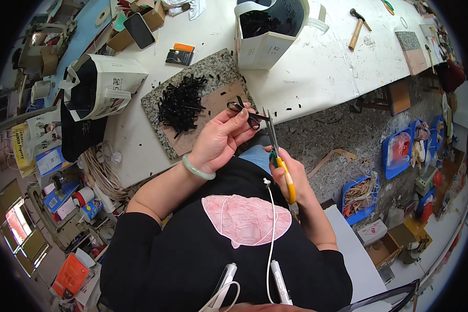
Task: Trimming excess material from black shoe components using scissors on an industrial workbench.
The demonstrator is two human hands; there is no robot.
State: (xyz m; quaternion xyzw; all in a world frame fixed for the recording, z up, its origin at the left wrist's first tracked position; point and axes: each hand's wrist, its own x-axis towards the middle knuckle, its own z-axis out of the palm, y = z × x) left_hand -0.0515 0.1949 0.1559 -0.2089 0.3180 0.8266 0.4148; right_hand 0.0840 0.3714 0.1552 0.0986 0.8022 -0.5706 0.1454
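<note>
My left hand (221,136), with a pale green bangle at its wrist, pinches a small black bow (253,123) between thumb and fingers. One tail of the bow sticks out to the right, up against the blades of the scissors (284,169). Closed round their yellow handles is my right hand (296,176), and the blades point upward, slightly parted. Whether the blades touch the tail I cannot tell. Beyond my left hand, a heap of black bow-like pieces (181,104) lies on a speckled stone slab (153,98), partly over a brown board (213,106).
On the white table (317,78) stand a white bag of black pieces (268,49) and another white bag (120,78). Black scraps lie about the slab. A phone (139,30), a small black box (179,57) and a hammer (356,34) lie farther off. Blue baskets (360,197) stand right.
</note>
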